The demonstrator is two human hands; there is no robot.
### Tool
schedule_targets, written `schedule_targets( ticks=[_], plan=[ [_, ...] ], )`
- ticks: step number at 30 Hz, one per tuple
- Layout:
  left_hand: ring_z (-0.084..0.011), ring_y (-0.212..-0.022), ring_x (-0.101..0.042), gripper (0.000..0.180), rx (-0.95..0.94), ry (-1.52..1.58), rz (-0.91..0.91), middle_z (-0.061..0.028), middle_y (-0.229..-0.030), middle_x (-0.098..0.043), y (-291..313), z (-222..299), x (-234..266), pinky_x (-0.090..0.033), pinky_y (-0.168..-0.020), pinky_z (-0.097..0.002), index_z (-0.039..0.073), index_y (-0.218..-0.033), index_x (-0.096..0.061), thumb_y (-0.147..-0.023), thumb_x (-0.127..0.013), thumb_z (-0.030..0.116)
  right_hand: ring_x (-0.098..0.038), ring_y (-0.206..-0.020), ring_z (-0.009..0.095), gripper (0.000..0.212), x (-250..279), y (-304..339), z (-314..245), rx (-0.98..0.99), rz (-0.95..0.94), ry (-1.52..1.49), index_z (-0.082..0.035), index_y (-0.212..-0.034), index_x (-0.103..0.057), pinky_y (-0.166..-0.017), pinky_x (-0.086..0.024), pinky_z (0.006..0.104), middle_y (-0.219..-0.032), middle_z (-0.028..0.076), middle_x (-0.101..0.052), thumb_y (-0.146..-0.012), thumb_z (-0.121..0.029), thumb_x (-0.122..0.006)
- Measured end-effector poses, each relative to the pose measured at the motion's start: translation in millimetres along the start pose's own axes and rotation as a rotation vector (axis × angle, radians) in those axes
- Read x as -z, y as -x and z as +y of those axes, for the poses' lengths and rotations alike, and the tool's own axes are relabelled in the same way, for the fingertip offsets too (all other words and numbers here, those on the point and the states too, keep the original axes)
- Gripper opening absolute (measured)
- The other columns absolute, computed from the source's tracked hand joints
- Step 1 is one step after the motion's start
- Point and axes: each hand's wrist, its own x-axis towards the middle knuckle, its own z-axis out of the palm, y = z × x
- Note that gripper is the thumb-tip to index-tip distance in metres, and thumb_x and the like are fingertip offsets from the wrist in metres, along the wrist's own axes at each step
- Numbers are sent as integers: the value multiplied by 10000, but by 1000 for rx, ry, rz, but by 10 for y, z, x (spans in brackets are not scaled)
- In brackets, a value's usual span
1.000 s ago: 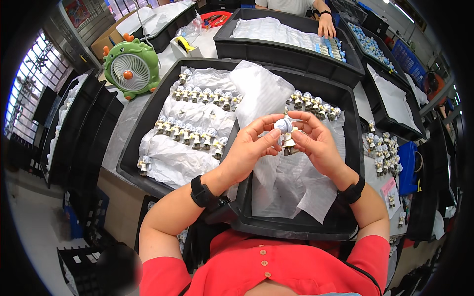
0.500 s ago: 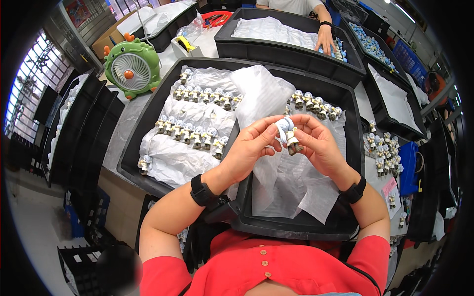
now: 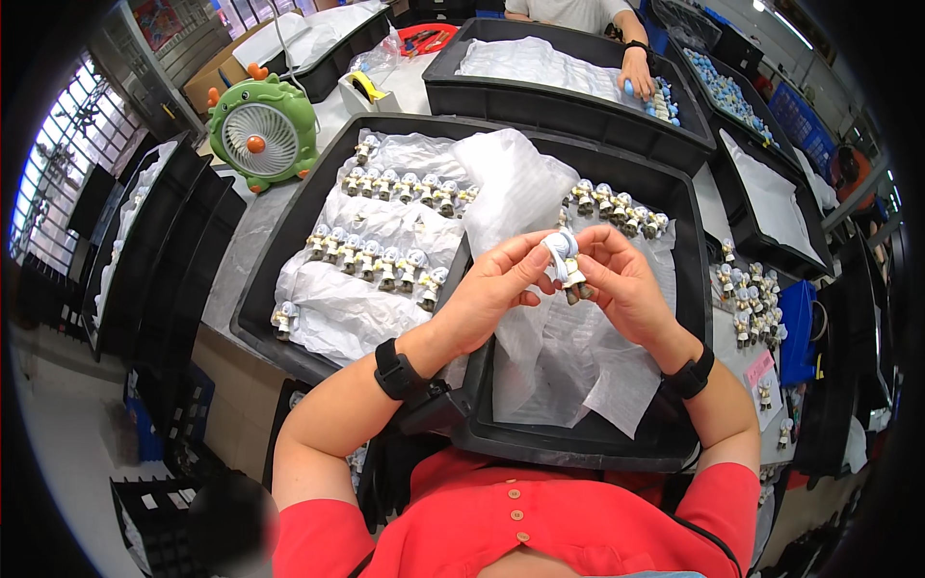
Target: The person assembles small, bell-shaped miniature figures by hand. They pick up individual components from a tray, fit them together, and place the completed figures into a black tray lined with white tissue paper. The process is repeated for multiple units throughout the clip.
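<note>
Between my two hands is a small figurine [image 3: 568, 260] with pale blue hair, a white and yellow body and dark feet. My left hand [image 3: 506, 284] pinches its hair side with thumb and fingers, and my right hand [image 3: 617, 279] grips its body from the other side. Both are raised above the black tray [image 3: 699, 318], which holds sheets of white wrapping [image 3: 568, 356]. Rows of similar figurines [image 3: 371, 258] lie on wrapping in the left part of the tray, and another row [image 3: 617, 207] lies at its far right.
A green fan [image 3: 255, 135] and a tape dispenser [image 3: 371, 91] stand beyond the tray. At the back, a co-worker's hand [image 3: 636, 72] reaches into another black tray [image 3: 568, 111]. More figurines [image 3: 747, 299] cluster on the table at right, near a blue bin [image 3: 798, 332].
The figurine has turned slightly between my fingers, showing more of its pale hair. My hands stay in nearly the same place. The co-worker's hand has shifted slightly.
</note>
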Motion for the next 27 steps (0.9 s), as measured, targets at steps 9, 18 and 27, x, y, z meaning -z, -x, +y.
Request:
schedule_targets(
  ticks=[9, 18, 27],
  plan=[
    [-45, -903, -512, 391, -37, -124, 29, 23, -1022, -582, 7, -21, 24, -407, -762, -220, 84, -1228, -513, -925, -523, 330, -590, -850, 106, 153, -17, -31, 66, 12, 38, 55, -68, -1053, -506, -704, -493, 241, -972, 42, -592, -908, -111, -534],
    [-90, -844, -590, 291, -135, 95, 71, -32, -958, -613, -123, -27, 77, -491, -771, -244, 70, -981, -556, -846, -655, 308, -622, -820, 140, 252, -99, -35, 75, 25, 27, 166, -52, -1147, -471, -702, -494, 229, -1003, 53, -605, -911, -121, -524],
    [-112, -715, -611, 362, 4, -1220, 448, -69, -814, -657, 709, 993, 984, -467, -620, -259, 41, -998, -557, -769, -722, 268, -599, -798, 105, 278, -19, 49, -32, 135, 61, 382, -36, -1133, -526, -702, -440, 209, -969, 51, -618, -893, -174, -556]
  ],
)
